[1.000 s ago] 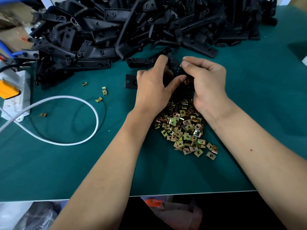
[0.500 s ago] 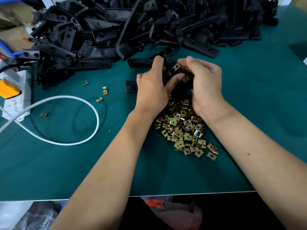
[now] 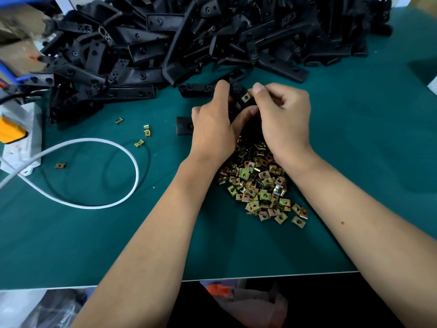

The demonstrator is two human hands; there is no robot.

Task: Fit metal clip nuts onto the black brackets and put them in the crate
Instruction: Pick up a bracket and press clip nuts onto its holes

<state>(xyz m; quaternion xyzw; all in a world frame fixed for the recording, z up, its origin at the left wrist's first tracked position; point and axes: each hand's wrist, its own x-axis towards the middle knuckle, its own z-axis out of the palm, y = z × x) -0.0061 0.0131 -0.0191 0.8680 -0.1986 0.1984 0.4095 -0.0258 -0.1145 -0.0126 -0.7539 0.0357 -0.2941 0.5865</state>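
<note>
My left hand (image 3: 212, 131) grips a black bracket (image 3: 237, 91) above the green table; the bracket's lower end (image 3: 184, 126) sticks out to the left of the hand. My right hand (image 3: 283, 117) pinches a metal clip nut (image 3: 246, 97) against the bracket's upper end. A heap of brass-coloured clip nuts (image 3: 259, 183) lies under both wrists. A large pile of black brackets (image 3: 189, 41) fills the back of the table. No crate is in view.
Loose clip nuts (image 3: 147, 131) lie scattered left of the hands. A white cable (image 3: 113, 202) loops across the left of the green mat (image 3: 354, 129), running to a white power strip (image 3: 21, 147). The table's front edge (image 3: 260, 276) is near.
Both hands rose slightly with the bracket. The right hand brought a clip nut up to the bracket's top end, where it now shows between the fingers.
</note>
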